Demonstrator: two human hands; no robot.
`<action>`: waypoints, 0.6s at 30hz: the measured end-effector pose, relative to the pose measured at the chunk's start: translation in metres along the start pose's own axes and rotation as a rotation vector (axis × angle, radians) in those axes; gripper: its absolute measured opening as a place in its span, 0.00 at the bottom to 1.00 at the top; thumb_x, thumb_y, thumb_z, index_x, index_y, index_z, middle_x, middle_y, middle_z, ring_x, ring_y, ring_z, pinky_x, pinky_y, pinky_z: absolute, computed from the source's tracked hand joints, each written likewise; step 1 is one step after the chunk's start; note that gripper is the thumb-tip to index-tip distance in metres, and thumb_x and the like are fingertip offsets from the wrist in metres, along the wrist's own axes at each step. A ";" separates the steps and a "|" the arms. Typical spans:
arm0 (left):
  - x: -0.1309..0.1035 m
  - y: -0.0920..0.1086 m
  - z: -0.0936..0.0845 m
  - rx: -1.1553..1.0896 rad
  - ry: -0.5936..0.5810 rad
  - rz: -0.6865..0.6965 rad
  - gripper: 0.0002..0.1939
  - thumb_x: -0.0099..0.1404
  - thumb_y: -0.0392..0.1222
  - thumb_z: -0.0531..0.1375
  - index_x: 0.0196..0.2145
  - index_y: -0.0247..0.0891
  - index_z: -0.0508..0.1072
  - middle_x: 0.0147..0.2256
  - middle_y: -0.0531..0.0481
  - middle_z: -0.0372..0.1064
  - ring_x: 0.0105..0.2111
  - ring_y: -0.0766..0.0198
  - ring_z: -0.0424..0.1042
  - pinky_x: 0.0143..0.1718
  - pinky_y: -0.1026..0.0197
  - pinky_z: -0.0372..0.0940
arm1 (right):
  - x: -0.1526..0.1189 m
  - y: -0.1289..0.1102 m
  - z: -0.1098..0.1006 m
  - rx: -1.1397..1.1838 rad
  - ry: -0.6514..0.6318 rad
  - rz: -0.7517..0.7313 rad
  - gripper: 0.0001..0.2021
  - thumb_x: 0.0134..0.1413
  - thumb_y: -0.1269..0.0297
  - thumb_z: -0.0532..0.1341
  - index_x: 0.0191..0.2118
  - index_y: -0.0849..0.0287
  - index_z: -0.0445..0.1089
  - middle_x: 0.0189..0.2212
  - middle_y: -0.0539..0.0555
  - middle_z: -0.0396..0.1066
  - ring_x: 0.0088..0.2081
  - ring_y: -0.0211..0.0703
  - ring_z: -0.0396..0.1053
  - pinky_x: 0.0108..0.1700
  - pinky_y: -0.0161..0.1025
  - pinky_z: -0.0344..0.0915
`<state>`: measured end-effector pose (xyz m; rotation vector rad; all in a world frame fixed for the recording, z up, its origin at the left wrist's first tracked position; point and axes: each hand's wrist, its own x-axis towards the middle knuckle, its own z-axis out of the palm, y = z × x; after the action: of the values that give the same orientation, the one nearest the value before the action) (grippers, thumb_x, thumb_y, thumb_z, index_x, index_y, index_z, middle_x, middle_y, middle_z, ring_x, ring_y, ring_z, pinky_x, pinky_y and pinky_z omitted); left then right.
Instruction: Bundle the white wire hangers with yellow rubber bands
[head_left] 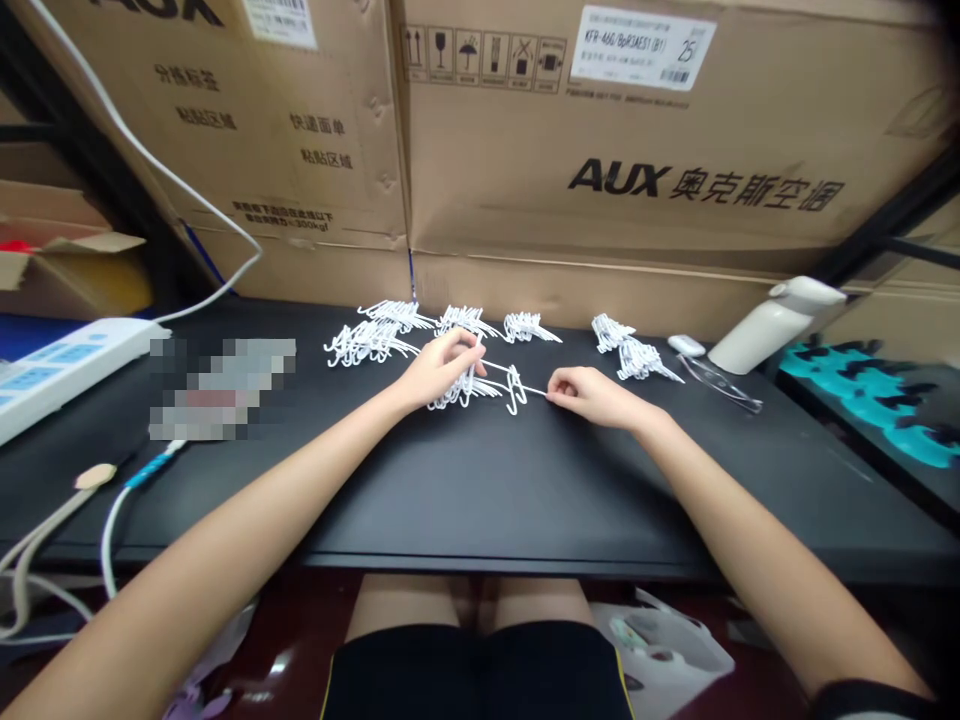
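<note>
At the far left of the black worktop (pixel 480 490), a white power strip (pixel 71 365) lies at a slant, with an open cardboard box (pixel 82 225) behind it. Next comes a flat object (pixel 232 400), its details masked by blocks, with a blue-sleeved white cable (pixel 150 470) leading up to its near end; a beige strap (pixel 45 525) lies farther left, towards the near edge. Farther right, white wire hooks (pixel 367 343) lie bunched in overlapping clusters near the two large cartons, the left carton (pixel 300 180) and the AUX-branded right carton (pixel 487 180). The left hand (pixel 442 370) is above another cluster of white hooks (pixel 465 390), its thumb and fingers drawn together beside white wire; I cannot tell whether that grip grasps any. Between the hands, a few loose hooks (pixel 514 390) stand out from the cluster, and a smaller bunch (pixel 529 327) lies behind them. The right hand (pixel 589 397) has its grip pinched on the straight end of a hook (pixel 534 391), whose shaft points towards the left hand. Beyond the right hand lie two more touching bunches (pixel 641 360), then a small white case (pixel 686 346), clear-lensed glasses (pixel 720 385), a capped cream bottle (pixel 769 325) lying tilted or leaning, and, at the far right, teal pieces (pixel 870 400) with dark parts on them.
</note>
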<state>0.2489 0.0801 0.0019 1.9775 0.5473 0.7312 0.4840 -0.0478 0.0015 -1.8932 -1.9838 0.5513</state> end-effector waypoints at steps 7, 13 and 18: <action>-0.001 0.001 0.000 -0.017 -0.008 -0.014 0.14 0.63 0.53 0.55 0.36 0.38 0.63 0.30 0.50 0.75 0.18 0.72 0.59 0.24 0.66 0.54 | -0.007 0.012 -0.018 -0.029 -0.017 0.072 0.06 0.51 0.64 0.58 0.30 0.60 0.70 0.26 0.52 0.71 0.28 0.40 0.66 0.31 0.35 0.61; 0.001 0.005 0.000 -0.140 0.024 -0.057 0.15 0.60 0.52 0.59 0.35 0.37 0.65 0.31 0.48 0.76 0.17 0.72 0.61 0.23 0.66 0.53 | -0.002 0.015 -0.007 -0.005 0.061 0.000 0.06 0.52 0.64 0.58 0.29 0.59 0.70 0.25 0.51 0.72 0.27 0.39 0.67 0.31 0.35 0.62; 0.004 0.006 -0.003 -0.287 0.078 -0.020 0.14 0.55 0.48 0.65 0.33 0.36 0.69 0.35 0.46 0.75 0.39 0.61 0.73 0.44 0.60 0.61 | -0.003 0.017 -0.003 0.068 0.137 0.045 0.04 0.54 0.66 0.56 0.31 0.59 0.66 0.24 0.52 0.71 0.25 0.40 0.69 0.28 0.35 0.64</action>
<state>0.2502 0.0820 0.0090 1.6819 0.4784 0.8286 0.5007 -0.0497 -0.0047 -1.8859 -1.8181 0.4809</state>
